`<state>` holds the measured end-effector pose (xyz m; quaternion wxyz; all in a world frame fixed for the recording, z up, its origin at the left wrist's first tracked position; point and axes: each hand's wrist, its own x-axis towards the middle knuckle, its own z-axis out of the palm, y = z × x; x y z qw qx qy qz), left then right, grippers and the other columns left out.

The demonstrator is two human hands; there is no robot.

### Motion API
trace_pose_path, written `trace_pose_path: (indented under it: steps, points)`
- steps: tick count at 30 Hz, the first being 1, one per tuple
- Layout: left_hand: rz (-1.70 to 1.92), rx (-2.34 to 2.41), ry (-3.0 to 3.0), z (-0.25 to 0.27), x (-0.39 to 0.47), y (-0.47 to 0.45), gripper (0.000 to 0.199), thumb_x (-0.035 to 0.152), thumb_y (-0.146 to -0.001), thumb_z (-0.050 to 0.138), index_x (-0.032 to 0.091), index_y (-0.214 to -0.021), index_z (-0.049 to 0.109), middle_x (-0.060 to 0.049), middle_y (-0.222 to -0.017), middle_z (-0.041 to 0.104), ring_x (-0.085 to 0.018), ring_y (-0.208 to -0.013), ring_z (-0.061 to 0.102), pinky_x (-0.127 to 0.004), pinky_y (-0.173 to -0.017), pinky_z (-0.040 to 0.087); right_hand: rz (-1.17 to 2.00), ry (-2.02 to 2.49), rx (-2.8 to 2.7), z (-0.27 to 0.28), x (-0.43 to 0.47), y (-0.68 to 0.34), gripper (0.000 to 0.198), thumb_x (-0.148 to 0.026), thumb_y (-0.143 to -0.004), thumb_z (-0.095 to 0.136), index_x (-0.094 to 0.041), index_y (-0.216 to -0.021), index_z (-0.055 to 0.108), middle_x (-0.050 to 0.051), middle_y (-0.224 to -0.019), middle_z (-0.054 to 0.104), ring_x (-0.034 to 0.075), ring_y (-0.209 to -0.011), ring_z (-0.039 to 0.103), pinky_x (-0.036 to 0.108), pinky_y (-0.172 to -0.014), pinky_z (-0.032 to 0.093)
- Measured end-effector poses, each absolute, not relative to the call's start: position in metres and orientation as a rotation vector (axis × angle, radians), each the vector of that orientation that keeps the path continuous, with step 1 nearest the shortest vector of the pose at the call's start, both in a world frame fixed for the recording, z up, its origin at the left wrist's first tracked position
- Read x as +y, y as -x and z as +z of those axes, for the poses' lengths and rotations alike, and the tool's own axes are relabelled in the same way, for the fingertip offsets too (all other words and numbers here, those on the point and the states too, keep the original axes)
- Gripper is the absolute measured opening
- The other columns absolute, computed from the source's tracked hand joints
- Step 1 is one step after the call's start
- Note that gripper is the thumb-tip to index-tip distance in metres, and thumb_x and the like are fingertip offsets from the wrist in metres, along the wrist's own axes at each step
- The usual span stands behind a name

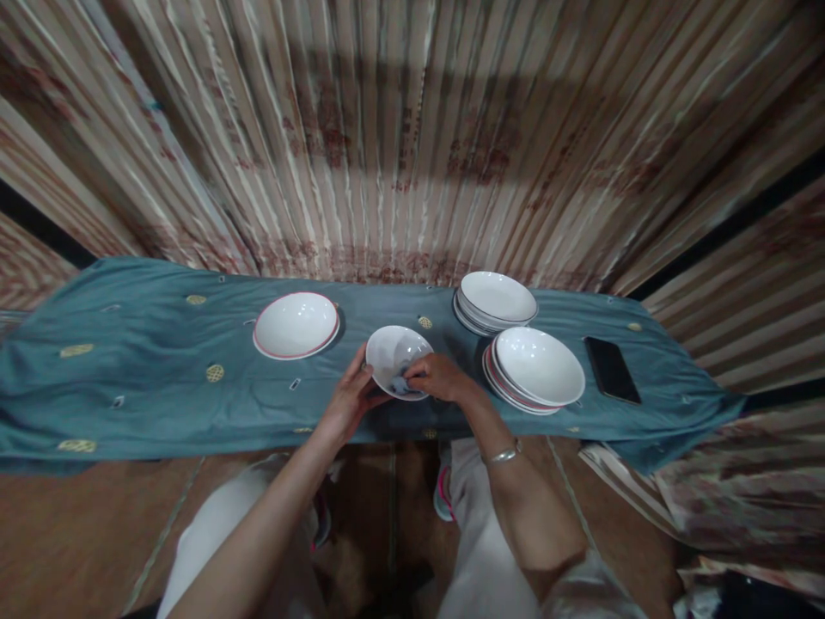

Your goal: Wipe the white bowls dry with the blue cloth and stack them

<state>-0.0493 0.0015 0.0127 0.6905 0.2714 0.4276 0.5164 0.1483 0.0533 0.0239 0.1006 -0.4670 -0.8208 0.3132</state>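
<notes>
A white bowl [394, 346] is tilted toward me above the front part of the table. My left hand [350, 397] grips its left side, thumb near the rim and fingers underneath. Inside the bowl, my right hand [438, 376] has its fingers closed on a small crumpled bluish-grey cloth [400, 384], pressed against the inner wall. The fingers cover part of the cloth. A silver bracelet [504, 453] circles my right wrist.
White dishes with a red rim [296, 325] lie to the left. On the right are a stack of dark-rimmed plates [498, 295], a stack of bowls and plates [540, 365], and a black phone [612, 370]. A teal patterned cloth [161, 378] covers the table; a curtain [387, 172] hangs behind.
</notes>
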Motion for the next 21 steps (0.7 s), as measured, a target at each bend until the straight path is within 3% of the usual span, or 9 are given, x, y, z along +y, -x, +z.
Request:
trace_pose_path:
  steps: [7,17,21]
  points:
    - [1.156,0.954,-0.607,0.011,0.002,0.049,0.078,0.039,-0.074,0.081,0.035,-0.146,0.05,-0.008,-0.142,0.059,-0.027,-0.11,0.066,-0.049,-0.088,0.061,0.473,1.601,-2.49,0.026,0.05,-0.138,0.024,-0.014,-0.089,0.059,-0.019,-0.103,0.079,0.008,-0.111,0.078,0.021,-0.106,0.069,0.027,-0.092,0.047]
    - [1.162,0.949,-0.584,0.013,0.002,0.049,0.078,0.038,-0.073,0.083,0.034,-0.145,0.051,-0.008,-0.139,0.061,-0.028,-0.111,0.066,-0.052,-0.09,0.06,0.242,1.752,-2.395,0.029,0.052,-0.119,0.026,-0.014,-0.098,0.049,-0.016,-0.104,0.074,0.012,-0.113,0.073,0.021,-0.106,0.067,0.029,-0.095,0.048]
    - [1.165,0.944,-0.583,0.011,0.001,0.049,0.078,0.038,-0.074,0.082,0.036,-0.145,0.051,-0.008,-0.14,0.061,-0.028,-0.114,0.065,-0.054,-0.093,0.058,0.258,1.735,-2.297,0.023,0.056,-0.116,0.026,-0.014,-0.098,0.05,-0.017,-0.113,0.071,0.012,-0.122,0.07,0.022,-0.112,0.065,0.031,-0.098,0.048]
